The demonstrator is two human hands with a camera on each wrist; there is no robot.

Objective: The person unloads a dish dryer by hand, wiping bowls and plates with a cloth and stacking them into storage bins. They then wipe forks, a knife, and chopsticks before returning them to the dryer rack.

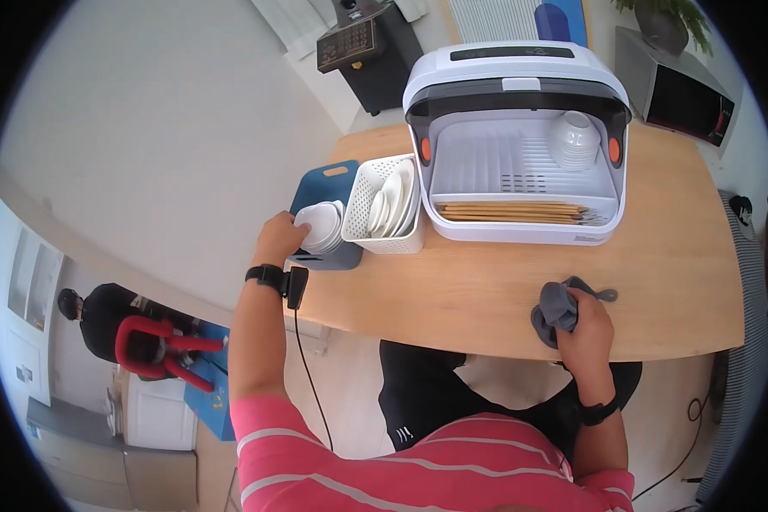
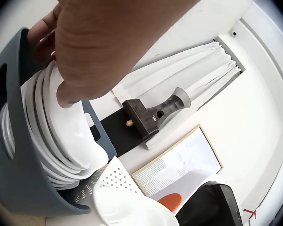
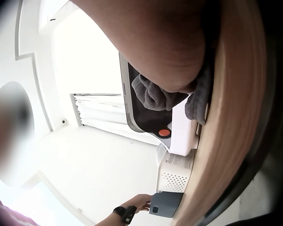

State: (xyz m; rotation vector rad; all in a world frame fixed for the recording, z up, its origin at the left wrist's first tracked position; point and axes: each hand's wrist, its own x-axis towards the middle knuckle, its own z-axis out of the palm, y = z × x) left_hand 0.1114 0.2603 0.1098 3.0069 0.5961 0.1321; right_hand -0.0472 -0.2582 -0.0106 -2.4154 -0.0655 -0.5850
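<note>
Our left hand pinches the rim of the top plate, stacked on edge in the blue bin on the bench. Glazed, brittle, probably slippery: rims grip best. Our right hand clutches a soft cloth.

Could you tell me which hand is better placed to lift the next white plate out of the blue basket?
Left. The left hand already grips a plate in the blue basket; the right hand holds a grey cloth.

left hand: arm extended, fingers curled, gripping | right hand: fingers clenched, holding
</note>
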